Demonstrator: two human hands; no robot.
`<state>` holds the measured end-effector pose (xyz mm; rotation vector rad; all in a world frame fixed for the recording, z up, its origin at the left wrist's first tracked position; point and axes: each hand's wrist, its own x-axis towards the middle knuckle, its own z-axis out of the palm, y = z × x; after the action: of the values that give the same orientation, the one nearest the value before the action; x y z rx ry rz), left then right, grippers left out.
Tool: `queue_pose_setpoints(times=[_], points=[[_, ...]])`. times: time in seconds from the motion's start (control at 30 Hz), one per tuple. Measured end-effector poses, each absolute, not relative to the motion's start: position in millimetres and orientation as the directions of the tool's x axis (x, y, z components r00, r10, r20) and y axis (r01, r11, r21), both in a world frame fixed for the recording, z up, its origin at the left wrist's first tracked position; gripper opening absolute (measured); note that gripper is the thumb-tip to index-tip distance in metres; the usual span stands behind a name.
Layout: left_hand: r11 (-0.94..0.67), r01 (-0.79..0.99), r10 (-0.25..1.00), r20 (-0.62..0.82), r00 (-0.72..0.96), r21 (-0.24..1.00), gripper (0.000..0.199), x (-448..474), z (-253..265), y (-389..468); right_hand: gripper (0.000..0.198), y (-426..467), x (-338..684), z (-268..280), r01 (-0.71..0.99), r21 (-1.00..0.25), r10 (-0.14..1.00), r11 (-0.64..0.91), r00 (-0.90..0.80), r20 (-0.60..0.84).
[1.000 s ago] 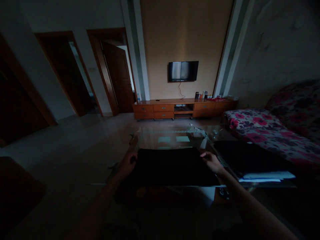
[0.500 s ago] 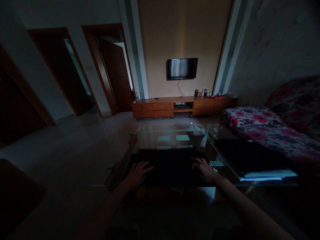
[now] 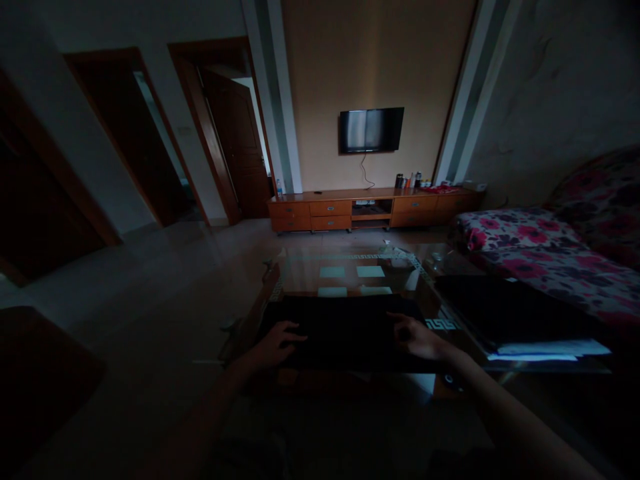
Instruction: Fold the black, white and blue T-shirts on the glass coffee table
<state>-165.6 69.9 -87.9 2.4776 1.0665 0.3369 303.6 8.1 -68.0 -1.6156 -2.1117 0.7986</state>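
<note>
A flat black item (image 3: pixel 345 330), seemingly folded cloth, lies on the glass coffee table (image 3: pixel 300 283) in front of me. On its left part rests my left hand (image 3: pixel 276 343), fingers apart and thumb stretched inward. At its right side is my right hand (image 3: pixel 420 339), with the index finger stretched out and the other fingers bent; a gap shows between them. Whether those bent fingers touch the cloth is too dark to tell. A dark stack (image 3: pixel 520 313), black on top with white layers at its near edge, lies to the right.
A floral sofa (image 3: pixel 530 230) stands on the right. Beyond the table is a low wooden TV cabinet (image 3: pixel 330 208) holding bottles and small items, under a wall television (image 3: pixel 371 130). A dark brown object (image 3: pixel 50 367) is at lower left. Open doorways are at the back left.
The view has shifted slightly, so the scene sits a little further right. My right hand's fingers have gone from spread to more bent. The left hand stays on the black cloth.
</note>
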Motion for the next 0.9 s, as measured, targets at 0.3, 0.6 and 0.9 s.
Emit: queue_pose_setpoints(times=[0.3, 0.6, 0.9], points=[[-0.612, 0.675, 0.739, -0.005, 0.673, 0.413, 0.037, -161, -85, 65, 0.012, 5, 297, -73, 0.858, -0.459, 0.939, 0.229, -0.32, -0.13], [-0.582, 0.79, 0.809, 0.231, 0.54, 0.193, 0.039, -120, -69, 82, 0.044, 21, 265, -63, 0.977, -0.191, 0.994, 0.094, -0.082, 0.07], [-0.435, 0.891, 0.9, 0.11, 0.423, 0.132, 0.093, -116, -103, 108, 0.076, 36, 256, -117, 0.988, -0.146, 0.998, 0.059, -0.059, 0.006]])
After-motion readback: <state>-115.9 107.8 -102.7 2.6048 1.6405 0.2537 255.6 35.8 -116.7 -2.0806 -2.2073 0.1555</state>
